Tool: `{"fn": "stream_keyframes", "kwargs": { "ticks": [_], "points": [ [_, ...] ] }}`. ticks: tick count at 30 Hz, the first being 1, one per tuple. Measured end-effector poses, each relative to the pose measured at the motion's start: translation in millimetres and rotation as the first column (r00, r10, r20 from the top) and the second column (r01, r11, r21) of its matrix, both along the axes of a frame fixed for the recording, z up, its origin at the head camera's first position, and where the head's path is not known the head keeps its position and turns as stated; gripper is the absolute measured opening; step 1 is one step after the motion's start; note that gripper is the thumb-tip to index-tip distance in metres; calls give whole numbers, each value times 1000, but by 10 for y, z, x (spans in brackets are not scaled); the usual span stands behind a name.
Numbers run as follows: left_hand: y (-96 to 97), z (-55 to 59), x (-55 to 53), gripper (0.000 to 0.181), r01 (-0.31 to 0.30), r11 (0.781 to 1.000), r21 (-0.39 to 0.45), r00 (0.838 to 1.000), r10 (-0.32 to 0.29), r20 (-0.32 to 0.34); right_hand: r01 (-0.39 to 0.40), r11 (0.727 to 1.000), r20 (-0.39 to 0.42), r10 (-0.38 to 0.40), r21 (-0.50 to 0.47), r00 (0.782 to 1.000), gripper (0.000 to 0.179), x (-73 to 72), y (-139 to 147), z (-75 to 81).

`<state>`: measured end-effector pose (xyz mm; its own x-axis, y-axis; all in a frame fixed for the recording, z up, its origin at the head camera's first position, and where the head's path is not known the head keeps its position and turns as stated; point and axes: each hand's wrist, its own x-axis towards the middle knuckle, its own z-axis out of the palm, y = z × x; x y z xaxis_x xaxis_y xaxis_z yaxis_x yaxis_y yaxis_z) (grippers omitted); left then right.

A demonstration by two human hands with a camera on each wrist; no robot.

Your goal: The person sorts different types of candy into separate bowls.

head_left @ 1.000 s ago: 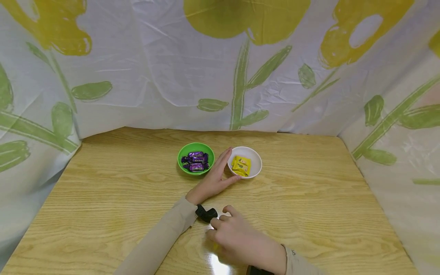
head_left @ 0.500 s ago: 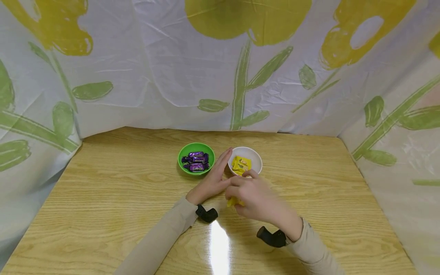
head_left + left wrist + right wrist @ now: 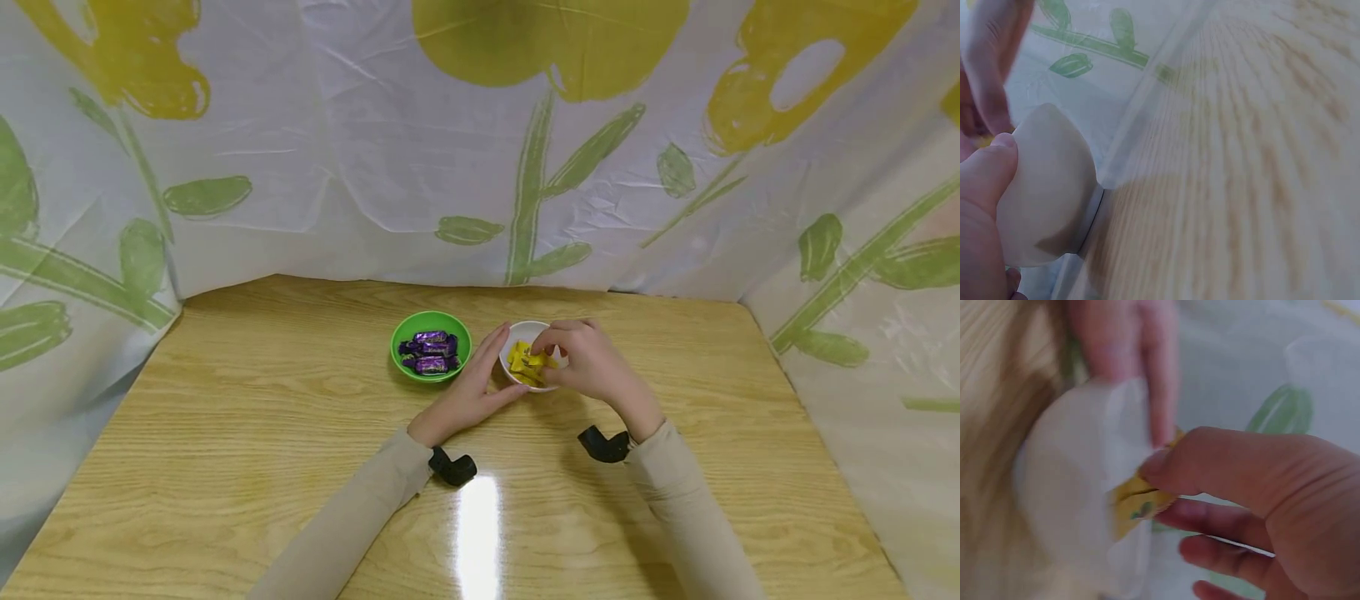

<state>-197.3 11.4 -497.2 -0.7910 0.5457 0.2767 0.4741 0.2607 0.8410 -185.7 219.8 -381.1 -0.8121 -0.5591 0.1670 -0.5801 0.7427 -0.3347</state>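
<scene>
In the head view, my left hand (image 3: 474, 390) rests against the white bowl (image 3: 525, 332), its straight fingers along the left side and its thumb at the near rim. My right hand (image 3: 588, 360) reaches over the bowl's right rim. Thumb and index finger pinch a yellow-wrapped candy (image 3: 1141, 501) at the bowl's mouth, as the right wrist view shows. Other yellow-wrapped candies (image 3: 522, 360) lie inside, partly hidden by the right hand. From the left wrist view, the left thumb presses on the bowl's rim (image 3: 1015, 140), with the right hand just beyond.
Just left of my left hand stands a green bowl (image 3: 397, 367) holding several purple-wrapped candies (image 3: 431, 350). Both bowls are on a wooden table (image 3: 300, 400). A white cloth (image 3: 360, 167) printed with yellow flowers hangs behind and at both sides.
My right hand has moved forward from the near part of the table to the white bowl, carrying a yellow-wrapped candy. The left hand has stayed against the bowl.
</scene>
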Motion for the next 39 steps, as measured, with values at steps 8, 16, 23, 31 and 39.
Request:
{"fn": "stream_keyframes", "kwargs": {
  "ticks": [8, 16, 23, 31, 39],
  "points": [
    [11, 1, 29, 93, -6, 999, -33, 1000, 6, 11, 95, 995, -112, -94, 2, 989, 25, -96, 81, -338],
    [27, 12, 60, 92, -10, 1000, -21, 1000, 10, -11, 127, 988, -165, -140, -85, 976, 19, -92, 85, -460],
    [41, 7, 81, 92, 2, 1000, -11, 1000, -2, 10, 125, 986, -192, -145, -114, 971, 16, -64, 105, -495],
    [36, -9, 101, 92, -2, 1000, -18, 1000, 2, -13, 119, 983, -183, -144, -140, 973, 10, -36, 91, -483],
    [53, 0, 152, 86, 21, 1000, -2, 979, -21, -204, 96, 965, -229, -154, -246, 961, 5, -34, 75, -354]
  ]
}}
